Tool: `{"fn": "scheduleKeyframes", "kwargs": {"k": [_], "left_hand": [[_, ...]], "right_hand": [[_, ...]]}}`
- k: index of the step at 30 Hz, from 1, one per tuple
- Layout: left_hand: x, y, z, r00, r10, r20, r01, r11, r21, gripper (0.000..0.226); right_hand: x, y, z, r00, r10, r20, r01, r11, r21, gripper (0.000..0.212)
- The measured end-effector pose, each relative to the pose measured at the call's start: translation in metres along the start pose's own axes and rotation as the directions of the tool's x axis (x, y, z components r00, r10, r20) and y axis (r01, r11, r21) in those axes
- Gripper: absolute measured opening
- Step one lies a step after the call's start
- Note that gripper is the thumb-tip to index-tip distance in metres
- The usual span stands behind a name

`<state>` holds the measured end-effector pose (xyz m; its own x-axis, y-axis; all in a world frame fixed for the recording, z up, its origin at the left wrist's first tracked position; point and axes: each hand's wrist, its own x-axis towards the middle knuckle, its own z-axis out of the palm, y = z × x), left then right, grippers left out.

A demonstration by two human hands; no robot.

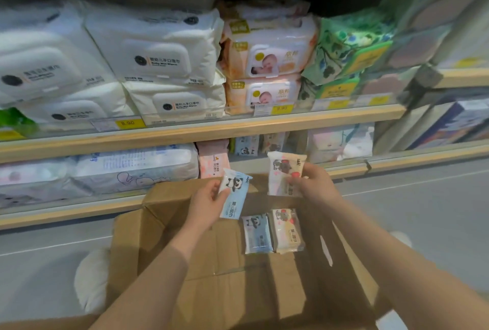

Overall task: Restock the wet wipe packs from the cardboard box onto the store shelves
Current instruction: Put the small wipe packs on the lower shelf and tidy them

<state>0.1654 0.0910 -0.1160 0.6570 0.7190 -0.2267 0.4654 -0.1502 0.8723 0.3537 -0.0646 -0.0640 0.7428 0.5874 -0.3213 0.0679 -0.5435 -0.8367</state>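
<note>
An open cardboard box (164, 229) stands on the floor in front of the shelves. My left hand (205, 204) grips a small blue panda wipe pack (235, 194) above the box. My right hand (312, 184) grips a cream and pink bear wipe pack (281, 171), raised toward the lower shelf (344, 168). Two more small packs lie side by side inside the box, a blue panda one (257, 234) and a cream bear one (288, 230).
The upper shelf (185, 134) is packed with large white, peach and green wipe packs behind yellow price tags. The lower shelf holds big pale packs at left and small panda packs (244, 145) at the back centre. Grey floor surrounds the box; a white shoe (92, 284) shows at left.
</note>
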Motion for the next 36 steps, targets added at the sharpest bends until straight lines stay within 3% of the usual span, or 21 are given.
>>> {"fn": "scheduleKeyframes", "kwargs": {"k": [4,6,15,19,28,31,36], "left_hand": [[0.020,-0.026,-0.003,0.998,0.053,0.045,-0.064,0.951,0.304,0.007],[0.025,-0.034,-0.003,0.998,0.045,0.039,-0.056,0.935,0.350,0.009],[0.036,-0.037,-0.003,1.000,-0.024,0.018,0.019,0.975,0.222,0.007],[0.037,-0.040,-0.003,1.000,0.028,-0.001,-0.027,0.975,0.221,0.002],[0.040,-0.042,0.001,0.999,0.039,-0.007,-0.036,0.963,0.268,0.011],[0.038,-0.041,0.000,1.000,0.026,0.000,-0.025,0.960,0.279,0.008],[0.032,-0.035,-0.002,1.000,0.004,0.018,-0.008,0.968,0.252,0.007]], "right_hand": [[0.019,-0.003,0.009,0.993,-0.098,-0.062,0.095,0.994,-0.047,0.030],[0.032,-0.005,0.017,0.989,-0.126,-0.074,0.122,0.991,-0.054,0.030],[0.109,-0.004,0.084,0.997,-0.071,-0.011,0.069,0.990,-0.125,0.027],[0.133,-0.002,0.104,0.999,-0.023,-0.044,0.016,0.989,-0.148,0.026],[0.110,0.000,0.092,0.993,-0.041,-0.110,0.030,0.995,-0.094,0.040],[0.076,0.003,0.082,0.994,-0.095,0.047,0.098,0.992,-0.080,0.039],[0.039,0.008,0.088,0.940,-0.122,0.319,0.196,0.957,-0.213,0.038]]}}
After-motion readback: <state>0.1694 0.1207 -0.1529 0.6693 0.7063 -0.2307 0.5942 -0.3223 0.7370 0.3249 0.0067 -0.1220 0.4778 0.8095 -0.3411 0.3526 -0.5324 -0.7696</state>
